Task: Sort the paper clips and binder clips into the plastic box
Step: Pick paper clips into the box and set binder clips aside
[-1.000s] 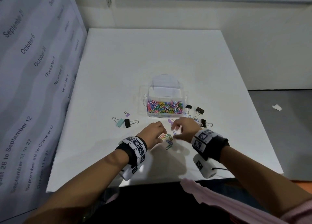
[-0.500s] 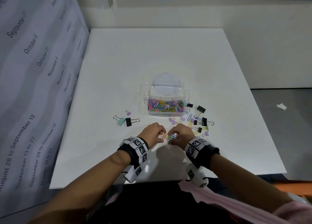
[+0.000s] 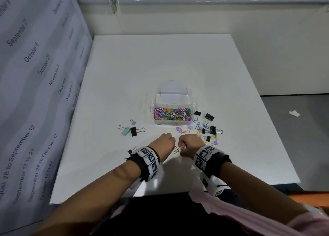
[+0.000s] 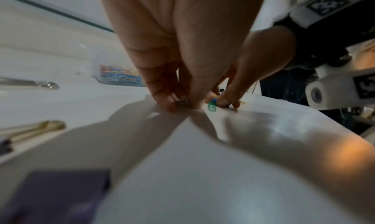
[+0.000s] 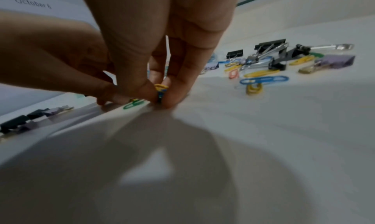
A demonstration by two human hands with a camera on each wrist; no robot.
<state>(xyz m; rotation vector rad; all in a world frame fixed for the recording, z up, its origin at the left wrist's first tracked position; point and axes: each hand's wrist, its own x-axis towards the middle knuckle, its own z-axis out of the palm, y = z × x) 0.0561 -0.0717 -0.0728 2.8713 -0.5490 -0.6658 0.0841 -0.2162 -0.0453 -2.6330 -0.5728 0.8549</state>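
Note:
The clear plastic box [image 3: 156,111] stands open mid-table, its near compartment full of coloured paper clips [image 3: 172,113]. Both hands sit fingertip to fingertip in front of it. My right hand [image 3: 188,144] pinches yellow and blue paper clips [image 5: 161,88] against the table. My left hand [image 3: 165,141] pinches a small clip [image 4: 182,101], its colour unclear. Between the two hands a green paper clip [image 5: 133,105] lies loose. Right of the box lie black binder clips [image 3: 209,117], purple ones and several paper clips [image 5: 263,80].
Left of the box lie a teal binder clip [image 3: 126,130], a black one [image 3: 133,131] and a small purple one [image 3: 133,123]. A printed calendar sheet [image 3: 35,93] stands along the table's left side. The table's front edge [image 3: 160,194] is close behind my wrists.
My right hand has drawn back left toward my left hand, uncovering the clips right of the box. Both hands now pinch at the small pile between them.

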